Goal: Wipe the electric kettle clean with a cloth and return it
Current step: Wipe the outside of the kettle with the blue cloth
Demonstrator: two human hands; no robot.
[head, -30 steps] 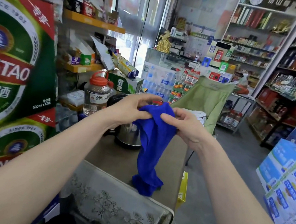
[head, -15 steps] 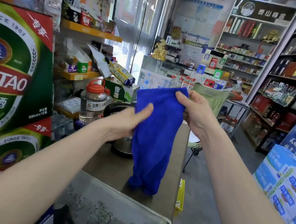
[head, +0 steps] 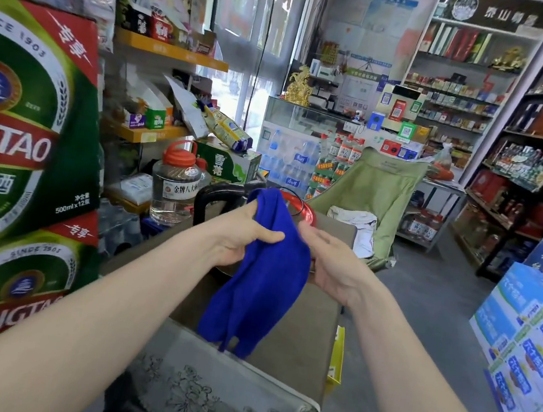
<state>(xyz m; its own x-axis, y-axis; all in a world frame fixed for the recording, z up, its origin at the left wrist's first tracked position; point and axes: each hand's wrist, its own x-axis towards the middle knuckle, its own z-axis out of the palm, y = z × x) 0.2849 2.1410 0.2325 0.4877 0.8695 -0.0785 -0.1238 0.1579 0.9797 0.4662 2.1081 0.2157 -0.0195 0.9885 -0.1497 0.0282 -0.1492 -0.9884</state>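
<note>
Bare forearms [head: 93, 313]; left hand [head: 238, 236], right hand [head: 334, 266] (likewise bare)

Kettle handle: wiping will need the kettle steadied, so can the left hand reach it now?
Probably yes. The black handle sits just beyond the left hand, nothing between them. That hand grips the blue cloth, though, so it would have to hand that off first.

The brown tabletop [head: 300, 341] is stretching away, with a grey floral-patterned cover [head: 211, 391] lying over its near end and draping off the front edge. At the far end the electric kettle [head: 211, 191] is standing on it, mostly hidden, only its black handle showing, and a red-rimmed round object [head: 310, 213] is sitting just behind. A clear orange-lidded jar [head: 173, 193] is standing at the far left corner.
</note>
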